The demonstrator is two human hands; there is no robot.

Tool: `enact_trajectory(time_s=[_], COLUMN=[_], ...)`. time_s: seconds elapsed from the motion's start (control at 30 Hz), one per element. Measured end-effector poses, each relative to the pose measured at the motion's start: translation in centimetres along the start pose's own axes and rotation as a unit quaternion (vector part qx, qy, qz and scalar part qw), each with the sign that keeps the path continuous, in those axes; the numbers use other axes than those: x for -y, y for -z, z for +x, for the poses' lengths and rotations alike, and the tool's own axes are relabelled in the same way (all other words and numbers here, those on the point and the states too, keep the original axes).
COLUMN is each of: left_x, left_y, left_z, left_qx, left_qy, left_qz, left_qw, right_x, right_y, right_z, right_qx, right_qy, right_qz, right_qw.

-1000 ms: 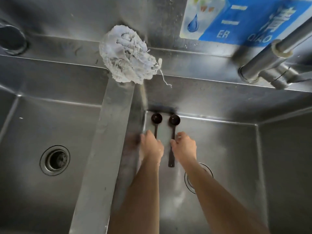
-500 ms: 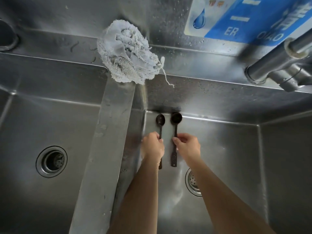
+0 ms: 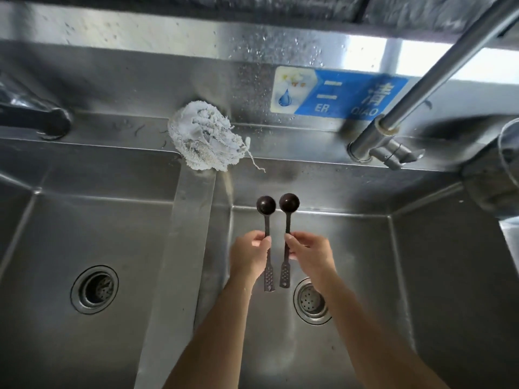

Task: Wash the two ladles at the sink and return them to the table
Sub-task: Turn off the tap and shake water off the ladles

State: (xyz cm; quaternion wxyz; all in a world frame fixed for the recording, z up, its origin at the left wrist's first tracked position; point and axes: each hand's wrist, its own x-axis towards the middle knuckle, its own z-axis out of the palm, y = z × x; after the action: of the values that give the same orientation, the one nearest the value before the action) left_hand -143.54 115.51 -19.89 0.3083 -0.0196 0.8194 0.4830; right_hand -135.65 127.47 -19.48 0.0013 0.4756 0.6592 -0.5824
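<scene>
Two dark brown ladles with round bowls and perforated handle ends are held side by side over the right basin (image 3: pixel 365 276) of a steel double sink. My left hand (image 3: pixel 248 255) pinches the handle of the left ladle (image 3: pixel 266 217) near its middle. My right hand (image 3: pixel 310 254) pinches the handle of the right ladle (image 3: pixel 288 214) the same way. Both bowls point away from me toward the basin's back wall. The handle ends hang free below my fingers, above the basin floor.
A crumpled grey-white rag (image 3: pixel 205 140) lies on the back ledge above the divider (image 3: pixel 182 262). The steel faucet (image 3: pixel 393 127) rises at the right; no water runs from it. Each basin has a drain: left drain (image 3: pixel 94 289), right drain (image 3: pixel 311 301). A blue sign (image 3: pixel 337 92) is on the backsplash.
Both hands have lifted the ladles off the basin floor and drawn them slightly toward me. The view has tilted up, showing more backsplash.
</scene>
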Motion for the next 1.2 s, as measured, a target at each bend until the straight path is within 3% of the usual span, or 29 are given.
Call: enact_trajectory(time_s=[0.33,0.63,0.83,1.2], left_x=[-9.3,-16.0,-20.8,-24.9], left_y=[6.2,13.4,17.8,24.6], left_z=[-7.0,-12.3,-15.4,-18.9], left_qx=[0.043,0.024,0.006,0.054], left_qy=[-0.076,-0.132,-0.22,-0.306], left_qz=[-0.061,-0.07,-0.082,-0.106], left_qw=[0.994,0.988,0.972,0.944], right_x=[8.0,17.8,23.6,27.7], right_y=[3.9,5.4,5.7,4.1], right_z=[-8.1,-15.3,-20.5,-27.1], right_qx=[-0.009,0.014,0.008,-0.063], right_qy=[0.063,0.151,0.203,0.231], right_qz=[0.037,0.095,0.155,0.218], right_qw=[0.997,0.984,0.967,0.946])
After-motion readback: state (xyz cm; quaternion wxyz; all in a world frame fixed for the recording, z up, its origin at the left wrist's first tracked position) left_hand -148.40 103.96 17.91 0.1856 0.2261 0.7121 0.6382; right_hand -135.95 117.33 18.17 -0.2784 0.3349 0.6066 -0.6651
